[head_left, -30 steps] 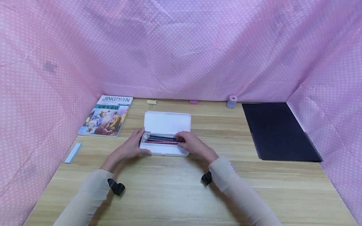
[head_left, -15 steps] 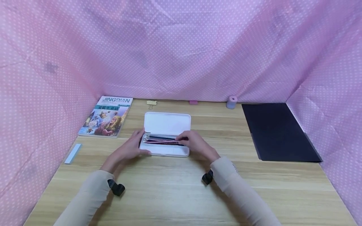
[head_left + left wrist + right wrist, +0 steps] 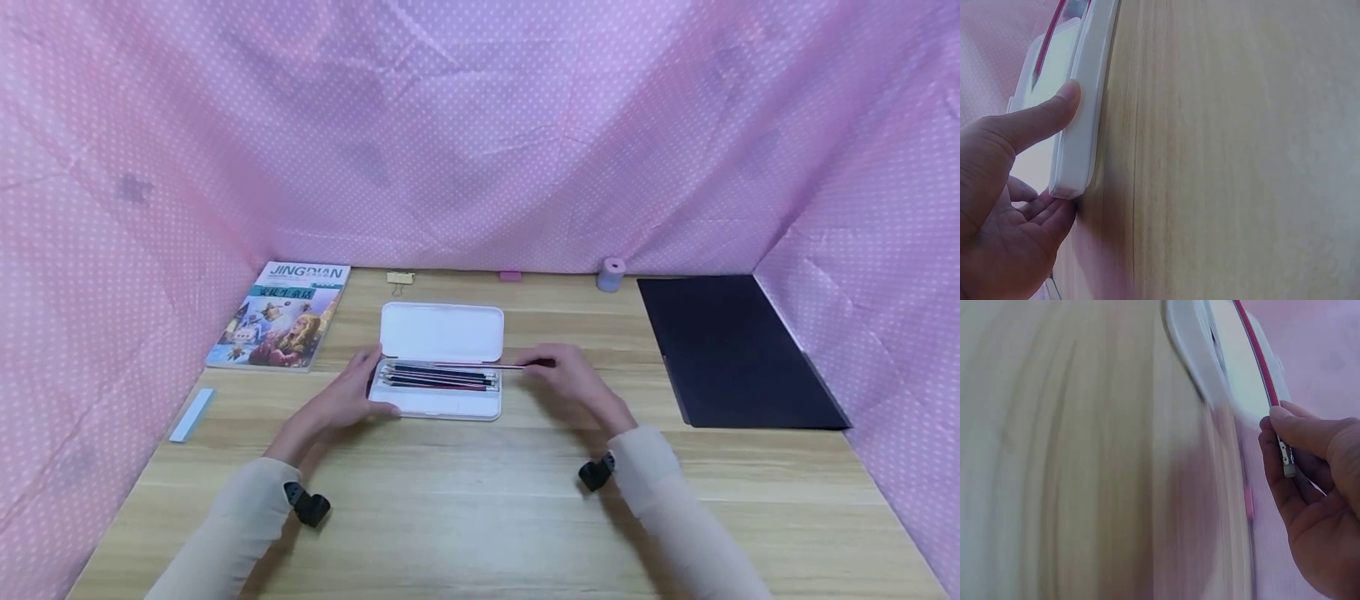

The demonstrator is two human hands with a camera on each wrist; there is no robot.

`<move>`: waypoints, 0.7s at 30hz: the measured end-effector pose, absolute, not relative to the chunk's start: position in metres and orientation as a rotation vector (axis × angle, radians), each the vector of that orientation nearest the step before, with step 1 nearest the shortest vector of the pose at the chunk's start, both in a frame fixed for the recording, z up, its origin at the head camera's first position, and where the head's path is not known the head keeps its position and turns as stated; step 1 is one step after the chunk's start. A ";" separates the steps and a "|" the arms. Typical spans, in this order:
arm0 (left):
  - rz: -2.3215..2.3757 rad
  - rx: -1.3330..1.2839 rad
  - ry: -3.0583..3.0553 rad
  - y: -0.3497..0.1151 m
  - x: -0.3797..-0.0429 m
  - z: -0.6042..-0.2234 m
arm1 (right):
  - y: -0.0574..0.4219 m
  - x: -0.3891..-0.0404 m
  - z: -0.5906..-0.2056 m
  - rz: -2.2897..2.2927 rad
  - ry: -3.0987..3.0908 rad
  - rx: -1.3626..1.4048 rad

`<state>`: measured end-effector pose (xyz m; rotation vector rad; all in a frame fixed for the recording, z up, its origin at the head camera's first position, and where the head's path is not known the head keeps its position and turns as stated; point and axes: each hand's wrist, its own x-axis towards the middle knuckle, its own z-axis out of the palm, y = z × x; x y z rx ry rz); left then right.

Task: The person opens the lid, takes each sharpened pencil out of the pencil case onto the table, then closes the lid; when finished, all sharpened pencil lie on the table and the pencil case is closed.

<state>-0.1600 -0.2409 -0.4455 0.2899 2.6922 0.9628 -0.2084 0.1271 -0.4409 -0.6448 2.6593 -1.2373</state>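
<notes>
An opened white pencil case (image 3: 420, 403) lies on the table, its lid (image 3: 442, 331) folded back. Several dark and red pencils (image 3: 438, 379) lie in its tray. My left hand (image 3: 347, 398) grips the case's left end, and the left wrist view shows the thumb (image 3: 1047, 119) on the near rim with the fingers by the end wall. Just past the right end, my right hand (image 3: 566, 373) pinches a red pencil (image 3: 1261, 359) near its eraser end, between thumb and fingers. That pencil reaches left over the tray's back part, its tip hard to make out.
A magazine (image 3: 281, 317) and a light-blue strip (image 3: 192, 415) lie at the left. Along the back are a yellow binder clip (image 3: 401, 277), a small pink block (image 3: 510, 276) and a pink-and-blue cylinder (image 3: 611, 275). A black folder (image 3: 738, 350) lies right, with pink cloth (image 3: 480, 150) behind.
My right hand has lifted a red pencil from the tray and drawn it right, past the case's end. My left hand keeps its hold on the case.
</notes>
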 end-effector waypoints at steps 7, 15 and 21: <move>0.941 0.280 2.690 -0.240 -0.158 -0.442 | 0.191 -0.206 -0.445 -1.227 2.769 -0.560; 0.930 0.287 2.693 -0.239 -0.159 -0.444 | 0.233 -0.206 -0.448 -1.152 2.813 -0.477; 0.921 0.297 2.703 -0.239 -0.160 -0.445 | 0.243 -0.215 -0.452 -1.088 2.871 -0.442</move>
